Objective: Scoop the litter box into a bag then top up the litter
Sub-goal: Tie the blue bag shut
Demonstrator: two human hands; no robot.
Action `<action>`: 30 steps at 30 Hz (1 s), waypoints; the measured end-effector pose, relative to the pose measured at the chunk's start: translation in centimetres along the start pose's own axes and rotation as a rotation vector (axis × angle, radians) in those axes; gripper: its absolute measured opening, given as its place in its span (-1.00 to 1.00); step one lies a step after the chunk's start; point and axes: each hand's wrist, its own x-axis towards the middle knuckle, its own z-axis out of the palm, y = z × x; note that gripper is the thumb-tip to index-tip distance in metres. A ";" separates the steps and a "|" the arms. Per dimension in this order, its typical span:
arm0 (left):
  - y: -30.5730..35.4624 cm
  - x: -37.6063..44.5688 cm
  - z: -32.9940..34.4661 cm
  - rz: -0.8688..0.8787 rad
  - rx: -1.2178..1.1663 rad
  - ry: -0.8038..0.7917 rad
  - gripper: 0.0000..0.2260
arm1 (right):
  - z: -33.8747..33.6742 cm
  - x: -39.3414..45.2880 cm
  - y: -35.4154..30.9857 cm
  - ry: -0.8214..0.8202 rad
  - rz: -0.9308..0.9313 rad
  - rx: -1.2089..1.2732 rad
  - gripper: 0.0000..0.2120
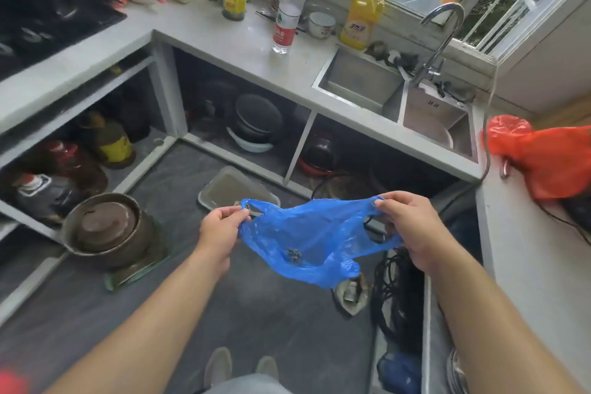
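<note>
The person stands on the dark kitchen floor and holds a blue plastic bag (307, 240) stretched between both hands at mid-frame. The left hand (220, 229) pinches the bag's left handle with curled fingers, together with a small grey metal piece (possibly the scoop; too little of it shows to tell). The right hand (407, 227) grips the right handle, fingers curled round the gathered plastic. The bag sags between the hands, and a small dark clump (293, 255) lies in its lower part. The grey litter box (235, 187), filled with pale litter, sits on the floor just beyond the bag, in front of the open shelving under the counter (224, 38). A clay pot (108, 229) stands on the floor to the left. A red plastic bag (550, 157) rests on the surface at the right, beside the steel sink (396, 96).
</note>
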 end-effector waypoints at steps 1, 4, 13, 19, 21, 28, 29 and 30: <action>0.8 -0.7 0.3 0.074 0.056 0.010 -0.87 | -0.3 0.0 0.3 0.011 -0.015 -0.017 -0.87; 2.8 -2.9 1.5 0.240 0.213 -0.004 -0.85 | -0.8 -0.5 1.5 0.053 -0.027 -0.044 -0.90; 5.4 -6.5 2.9 0.346 0.338 -0.068 -0.89 | -1.9 -1.1 3.9 0.280 -0.114 -0.062 -0.96; 6.5 -7.9 3.5 0.533 0.305 0.009 -0.95 | -2.4 -1.1 3.8 0.343 -0.175 -0.077 -0.96; 6.5 -8.3 3.8 0.549 0.304 0.031 -0.95 | -2.2 -1.2 3.7 0.317 -0.161 -0.122 -0.93; 6.7 -8.2 3.7 0.590 0.141 0.055 -0.94 | -3.1 -0.9 4.4 0.334 -0.147 -0.042 -0.92; 7.0 -8.2 3.9 0.590 0.105 0.064 -0.96 | -3.4 -0.6 4.6 0.355 -0.136 -0.011 -0.89; 7.2 -8.3 4.1 0.593 0.093 0.075 -0.98 | -3.7 -0.5 4.7 0.368 -0.137 0.008 -0.88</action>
